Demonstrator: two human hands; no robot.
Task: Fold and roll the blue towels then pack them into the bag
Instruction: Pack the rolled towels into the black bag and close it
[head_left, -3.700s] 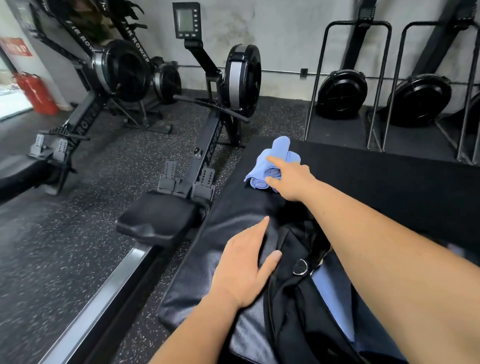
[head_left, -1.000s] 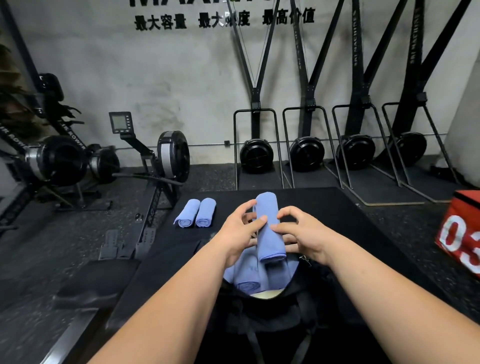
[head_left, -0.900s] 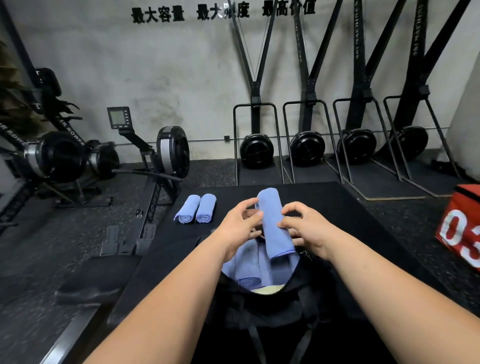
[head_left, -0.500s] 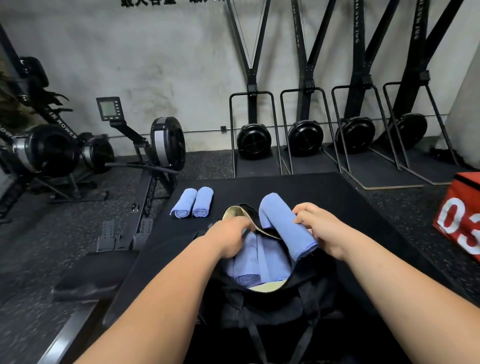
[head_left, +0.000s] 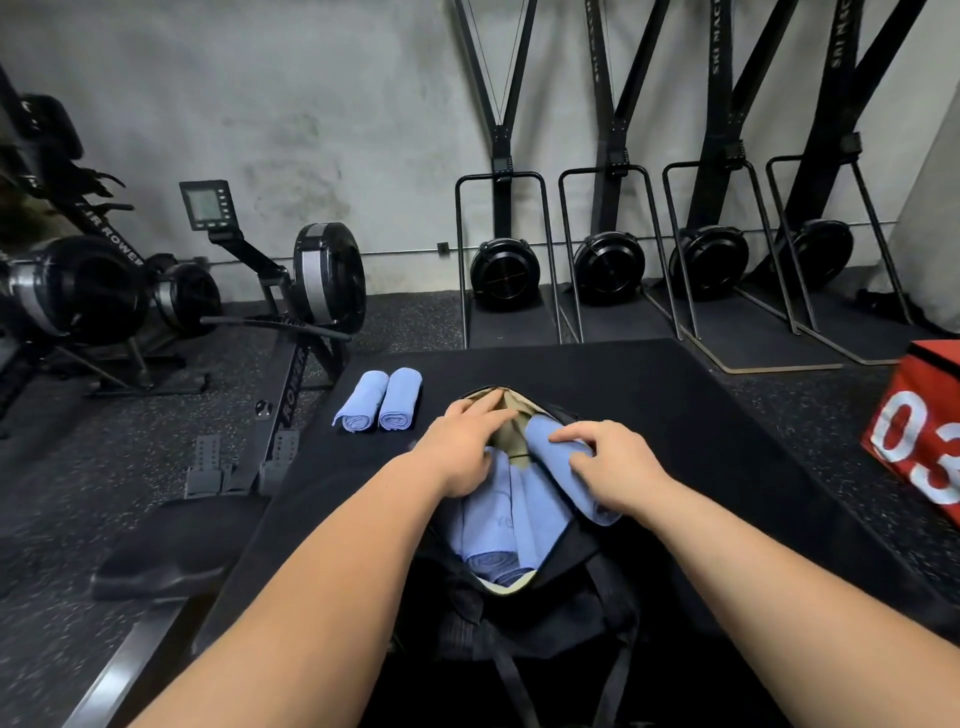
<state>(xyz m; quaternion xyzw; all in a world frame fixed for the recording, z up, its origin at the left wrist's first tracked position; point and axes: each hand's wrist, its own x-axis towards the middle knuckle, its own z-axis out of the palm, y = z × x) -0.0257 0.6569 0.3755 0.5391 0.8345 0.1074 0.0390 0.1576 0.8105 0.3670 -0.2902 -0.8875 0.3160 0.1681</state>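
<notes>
Rolled towel has sunk from above the bag onto the mouth's 3 o'clock edge. Right hand grasps it; left hand, fingers flat, presses the far lip open. Packed rolls fill the left, leaving a gap on the right. Spare rolls wait on the mat at 10 o'clock.

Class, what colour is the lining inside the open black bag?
Beige; the lining shows best in the head view.

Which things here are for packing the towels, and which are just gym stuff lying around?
For the job: black bag, towels inside it, rolled towel in the right hand, two rolled towels on the mat.
Just there: rowing machines, red box, ski machines.
</notes>
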